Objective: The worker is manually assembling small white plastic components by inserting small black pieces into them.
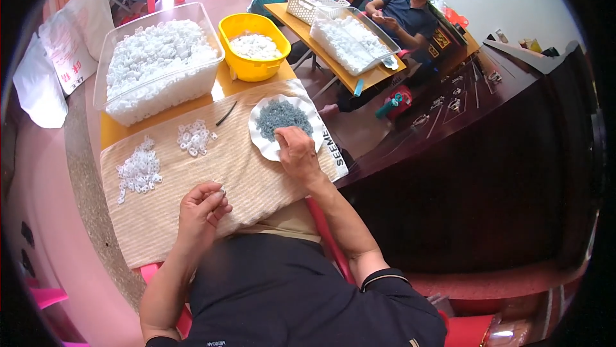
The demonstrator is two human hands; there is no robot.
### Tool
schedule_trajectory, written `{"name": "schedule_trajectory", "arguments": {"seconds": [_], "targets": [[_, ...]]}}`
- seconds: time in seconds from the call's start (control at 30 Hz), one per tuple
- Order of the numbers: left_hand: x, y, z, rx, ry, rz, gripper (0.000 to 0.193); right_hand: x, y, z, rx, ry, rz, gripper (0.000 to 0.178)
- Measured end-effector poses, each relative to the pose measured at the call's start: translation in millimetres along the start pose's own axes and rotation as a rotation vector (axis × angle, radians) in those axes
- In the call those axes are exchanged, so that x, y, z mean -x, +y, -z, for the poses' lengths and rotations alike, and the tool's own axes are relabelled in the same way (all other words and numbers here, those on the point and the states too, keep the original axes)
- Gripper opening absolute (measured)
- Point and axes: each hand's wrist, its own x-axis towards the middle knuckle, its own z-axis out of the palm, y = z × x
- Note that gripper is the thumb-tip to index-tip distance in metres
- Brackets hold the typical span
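Note:
My left hand (pixel 203 211) is above the cloth near its front edge, thumb and fingertips pinched on a small white plastic piece (pixel 222 190), mostly hidden by the fingers. My right hand (pixel 298 154) reaches over a white scalloped plate (pixel 265 147), its fingertips pinched together at the near side of a heap of tiny grey-blue parts (pixel 282 116). Whatever those fingertips hold is too small to make out. Two piles of small white plastic pieces lie on the cloth, a larger pile (pixel 140 166) at left and a smaller pile (pixel 194 138) nearer the plate.
Behind the striped cloth (pixel 186 199) stand a clear tub (pixel 122 111) heaped with white pieces and a yellow basin (pixel 256 70). A thin black strip (pixel 226 113) lies beside the plate. Across the aisle a person (pixel 410 16) sits at another table. A dark tabletop (pixel 468 174) adjoins at right.

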Motion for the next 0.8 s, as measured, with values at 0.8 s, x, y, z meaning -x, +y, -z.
{"name": "schedule_trajectory", "arguments": {"seconds": [0.8], "targets": [[7.4, -3.7, -9.1, -0.01, -0.154, -0.057, 0.014, 30.8, -105.6, -18.1, -1.084, -0.33, -0.369, 0.01]]}}
